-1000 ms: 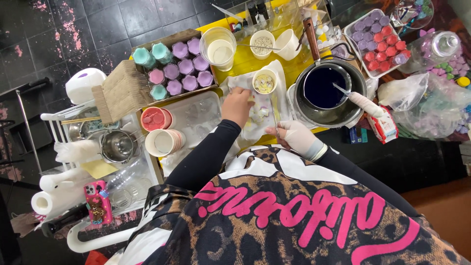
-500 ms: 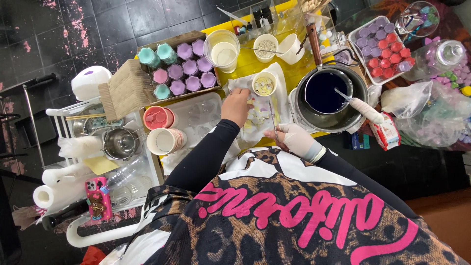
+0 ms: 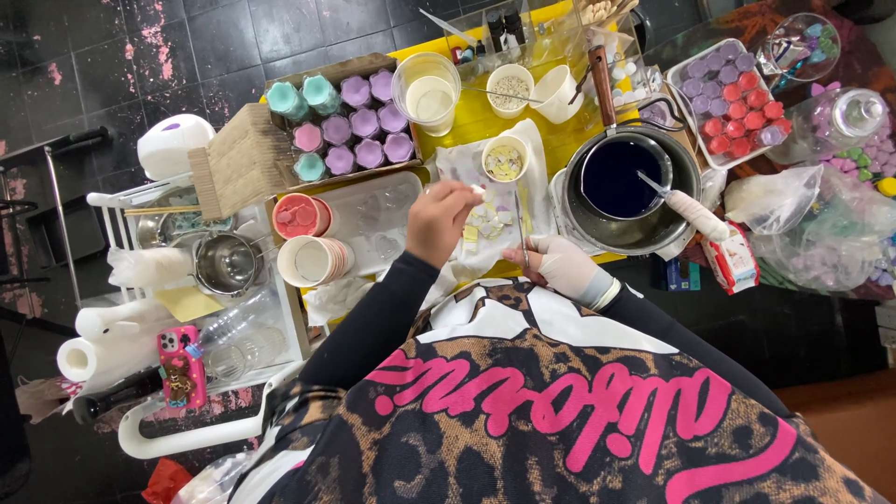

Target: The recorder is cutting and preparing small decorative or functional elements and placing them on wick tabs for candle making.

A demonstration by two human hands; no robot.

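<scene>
Your left hand bare, fingers pinched together over small wax pieces scattered on white sheet; whether piece sits in pinch, cannot tell. Your right hand gloved white, clamped on thin metal tool, tip over same pieces. Small cup of pieces just beyond. Pan of dark blue liquid near right; purple and teal moulds behind left

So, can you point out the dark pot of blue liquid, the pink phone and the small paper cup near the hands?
dark pot of blue liquid (image 3: 611, 177), head view, on the liquid.
pink phone (image 3: 180, 366), head view, case middle.
small paper cup (image 3: 505, 161), head view, on its contents.
</scene>
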